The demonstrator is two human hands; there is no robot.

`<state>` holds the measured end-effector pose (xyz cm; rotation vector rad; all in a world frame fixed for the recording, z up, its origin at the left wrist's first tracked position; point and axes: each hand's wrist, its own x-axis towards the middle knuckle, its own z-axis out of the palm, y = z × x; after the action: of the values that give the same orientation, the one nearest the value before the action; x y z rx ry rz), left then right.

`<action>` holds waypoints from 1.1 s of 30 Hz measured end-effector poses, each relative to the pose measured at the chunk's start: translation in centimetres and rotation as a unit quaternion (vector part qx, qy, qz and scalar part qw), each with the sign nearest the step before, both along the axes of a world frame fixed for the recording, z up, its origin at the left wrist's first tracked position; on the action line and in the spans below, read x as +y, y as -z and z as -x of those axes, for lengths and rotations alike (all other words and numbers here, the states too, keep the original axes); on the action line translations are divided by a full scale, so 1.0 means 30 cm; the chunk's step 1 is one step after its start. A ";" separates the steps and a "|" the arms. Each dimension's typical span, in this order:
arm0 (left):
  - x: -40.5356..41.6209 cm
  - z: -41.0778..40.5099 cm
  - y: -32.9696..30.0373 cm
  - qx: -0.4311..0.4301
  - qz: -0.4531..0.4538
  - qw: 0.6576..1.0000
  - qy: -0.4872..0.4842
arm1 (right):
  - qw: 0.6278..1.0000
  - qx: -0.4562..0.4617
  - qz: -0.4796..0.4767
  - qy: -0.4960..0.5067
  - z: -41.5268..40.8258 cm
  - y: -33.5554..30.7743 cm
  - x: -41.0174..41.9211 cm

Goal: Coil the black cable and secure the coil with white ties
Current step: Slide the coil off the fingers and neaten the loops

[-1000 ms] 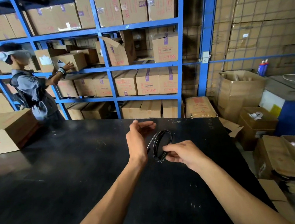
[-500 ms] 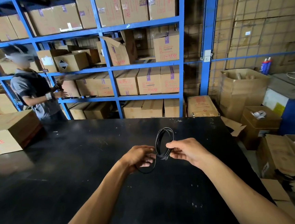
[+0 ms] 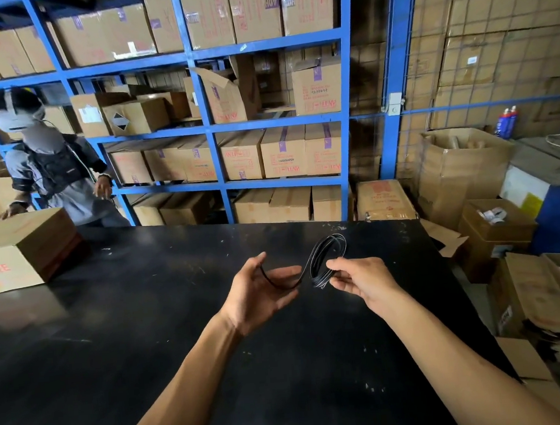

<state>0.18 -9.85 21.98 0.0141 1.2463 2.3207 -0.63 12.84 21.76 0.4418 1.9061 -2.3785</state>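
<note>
While the right hand [image 3: 362, 281] pinches the light, springy black cable coil [image 3: 326, 259] at its lower edge, the half-open left hand [image 3: 262, 292] cradles the loose tail; grip where loops cross.

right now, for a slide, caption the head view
Right hand pinches a black cable coil above the black table while the open left hand guides its loose strand.

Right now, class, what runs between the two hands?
In the head view, one loose black cable strand sags from the open left hand to the coil pinched in the right hand.
</note>
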 end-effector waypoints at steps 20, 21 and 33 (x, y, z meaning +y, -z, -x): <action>0.071 -0.040 0.095 0.500 0.471 0.709 -0.161 | 0.999 -0.020 0.030 0.029 -0.018 0.003 -0.024; 0.074 -0.038 0.095 0.532 0.504 0.659 -0.168 | 0.999 -0.021 0.029 0.026 -0.020 0.004 -0.027; 0.135 -0.054 0.098 0.532 0.560 0.617 -0.155 | 1.000 0.000 0.012 -0.013 -0.054 0.008 -0.051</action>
<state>1.81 -5.78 19.05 0.8992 3.2797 1.1221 1.00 11.30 21.51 0.4126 1.8689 -2.3836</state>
